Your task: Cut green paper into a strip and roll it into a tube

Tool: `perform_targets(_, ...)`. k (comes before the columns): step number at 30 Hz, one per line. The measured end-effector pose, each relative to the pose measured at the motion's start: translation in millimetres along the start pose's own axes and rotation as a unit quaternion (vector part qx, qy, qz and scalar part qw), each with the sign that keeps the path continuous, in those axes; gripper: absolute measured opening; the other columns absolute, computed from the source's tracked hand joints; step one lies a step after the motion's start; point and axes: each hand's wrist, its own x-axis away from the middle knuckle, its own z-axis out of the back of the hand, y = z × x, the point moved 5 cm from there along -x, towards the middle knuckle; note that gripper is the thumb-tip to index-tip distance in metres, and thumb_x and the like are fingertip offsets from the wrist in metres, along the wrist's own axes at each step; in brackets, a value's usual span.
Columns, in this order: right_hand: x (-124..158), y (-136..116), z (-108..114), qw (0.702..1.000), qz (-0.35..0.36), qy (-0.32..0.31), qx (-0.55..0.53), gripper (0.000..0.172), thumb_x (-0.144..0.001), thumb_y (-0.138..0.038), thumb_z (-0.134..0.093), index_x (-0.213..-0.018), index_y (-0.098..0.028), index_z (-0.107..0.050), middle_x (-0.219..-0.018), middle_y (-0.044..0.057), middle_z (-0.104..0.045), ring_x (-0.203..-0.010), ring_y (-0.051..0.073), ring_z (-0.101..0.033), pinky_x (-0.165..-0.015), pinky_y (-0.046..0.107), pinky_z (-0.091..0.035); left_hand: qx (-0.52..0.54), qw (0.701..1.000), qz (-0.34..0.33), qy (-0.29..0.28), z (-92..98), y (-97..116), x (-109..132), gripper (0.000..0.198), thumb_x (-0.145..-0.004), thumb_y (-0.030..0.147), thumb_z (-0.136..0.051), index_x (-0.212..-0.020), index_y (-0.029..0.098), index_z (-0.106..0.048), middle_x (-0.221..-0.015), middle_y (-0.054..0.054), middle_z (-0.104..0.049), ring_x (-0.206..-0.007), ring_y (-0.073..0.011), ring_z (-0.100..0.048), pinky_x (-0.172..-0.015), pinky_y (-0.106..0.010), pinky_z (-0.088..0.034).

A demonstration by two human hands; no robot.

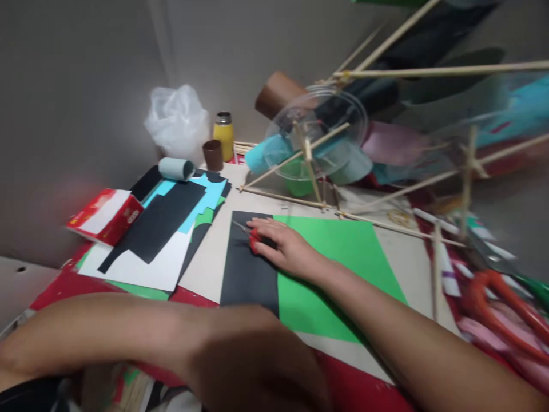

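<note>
My right hand point(283, 246) reaches forward over a green paper sheet point(338, 269) and a black paper sheet point(246, 274) that lie side by side on a beige board. Its fingers are closed on small red-handled scissors point(253, 237), whose blades point left over the black sheet. My left hand point(253, 360) is close to the camera at the bottom, blurred and dark; its fingers do not show clearly. Nothing visible is in it.
A stack of black, blue, green and white paper point(163, 234) lies at left, with a red box point(105, 214) beside it. Behind stand a yellow bottle point(223, 136), brown cup point(213, 154) and plastic bag point(178, 120). A stick frame point(326, 171) with cups rises ahead; orange-handled scissors point(501, 309) lie right.
</note>
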Motion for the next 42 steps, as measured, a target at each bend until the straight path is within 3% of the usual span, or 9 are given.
perform_targets(2,-0.6,0.9,1.5,1.0,-0.01,-0.005,0.006,0.017,-0.086,-0.021,-0.056,-0.102,-0.019,-0.063,-0.126,0.013,-0.063,-0.121,0.027,-0.054,-0.103,0.052,-0.04,-0.03,0.999,-0.005,0.023,9.5,-13.5,0.5,0.017,-0.093,0.019,-0.048,-0.092,0.015,-0.065,-0.089,-0.004,-0.07,-0.081,-0.0139,-0.064,-0.074,-0.02,-0.051)
perform_targets(5,-0.3,0.4,3.0,1.0,-0.016,-0.007,0.001,0.018,-0.086,-0.021,-0.057,-0.103,-0.017,-0.063,-0.126,0.014,-0.062,-0.123,0.027,-0.053,-0.104,0.051,-0.038,-0.153,0.985,-0.008,0.083,18.4,-40.7,9.3,0.024,-0.093,0.014,-0.041,-0.103,0.013,-0.063,-0.098,-0.01,-0.07,-0.091,-0.0196,-0.065,-0.081,-0.028,-0.051)
perform_targets(11,0.3,-0.1,4.0,1.0,-0.013,-0.003,0.003,0.016,-0.086,-0.018,-0.057,-0.101,-0.017,-0.064,-0.126,0.013,-0.063,-0.122,0.026,-0.053,-0.104,0.05,-0.038,-0.301,0.947,-0.095,0.054,-2.3,-69.5,6.8,0.034,-0.092,0.016,-0.042,-0.124,0.012,-0.055,-0.126,-0.013,-0.061,-0.125,-0.0264,-0.049,-0.106,-0.042,-0.039)
perform_targets(19,0.5,2.4,2.3,1.0,-0.009,-0.003,0.002,0.018,-0.085,-0.016,-0.057,-0.101,-0.019,-0.064,-0.126,0.012,-0.063,-0.123,0.025,-0.053,-0.104,0.051,-0.037,-0.3,0.952,-0.061,0.011,-8.6,-79.5,6.2,0.041,-0.095,0.031,-0.044,-0.133,0.015,-0.05,-0.142,-0.014,-0.046,-0.136,-0.0298,-0.035,-0.111,-0.048,-0.03)
perform_targets(29,-1.9,-1.5,3.7,0.999,-0.019,0.006,-0.05,0.011,-0.083,-0.017,-0.058,-0.092,-0.019,-0.065,-0.122,0.013,-0.065,-0.119,0.026,-0.056,-0.101,0.05,-0.042,-0.289,0.956,-0.052,0.02,-8.5,-78.5,8.8,0.042,-0.095,0.035,-0.042,-0.13,0.015,-0.054,-0.142,-0.013,-0.046,-0.135,-0.0282,-0.036,-0.111,-0.042,-0.031)
perform_targets(32,-3.9,-11.8,20.0,0.998,-0.021,0.023,-0.062,0.011,-0.085,-0.016,-0.054,-0.082,-0.019,-0.064,-0.115,0.012,-0.068,-0.113,0.023,-0.06,-0.094,0.042,-0.048,-0.289,0.955,-0.059,0.022,-8.8,-78.8,11.0,0.043,-0.095,0.035,-0.043,-0.131,0.016,-0.053,-0.142,-0.012,-0.046,-0.136,-0.0278,-0.035,-0.111,-0.042,-0.03)
perform_targets(35,3.4,-30.3,51.3,0.991,-0.06,0.066,-0.096,0.014,-0.088,-0.021,-0.051,-0.085,-0.019,-0.065,-0.109,0.01,-0.07,-0.105,0.023,-0.063,-0.088,0.038,-0.051,-0.288,0.955,-0.063,0.023,-8.2,-78.2,12.2,0.043,-0.095,0.036,-0.042,-0.132,0.016,-0.052,-0.143,-0.012,-0.045,-0.136,-0.0279,-0.034,-0.111,-0.043,-0.03)
perform_targets(39,48.4,-56.5,71.6,0.934,-0.21,0.071,-0.281,0.021,-0.089,-0.037,-0.057,-0.085,-0.018,-0.065,-0.082,0.004,-0.072,-0.079,0.017,-0.065,-0.073,0.029,-0.05,-0.277,0.959,-0.054,0.02,-6.8,-77.5,11.9,0.045,-0.095,0.036,-0.043,-0.136,0.017,-0.047,-0.144,-0.011,-0.044,-0.136,-0.0276,-0.034,-0.112,-0.044,-0.028)
perform_targets(42,107.6,-75.5,44.7,0.841,-0.322,0.004,-0.434,0.03,-0.09,-0.046,-0.055,-0.083,-0.017,-0.062,-0.049,-0.002,-0.061,-0.05,0.011,-0.054,-0.059,0.023,-0.045,-0.253,0.967,-0.035,0.02,-5.8,-79.6,11.7,0.054,-0.093,0.039,-0.047,-0.14,0.014,-0.039,-0.143,-0.013,-0.044,-0.136,-0.0274,-0.034,-0.112,-0.043,-0.029)
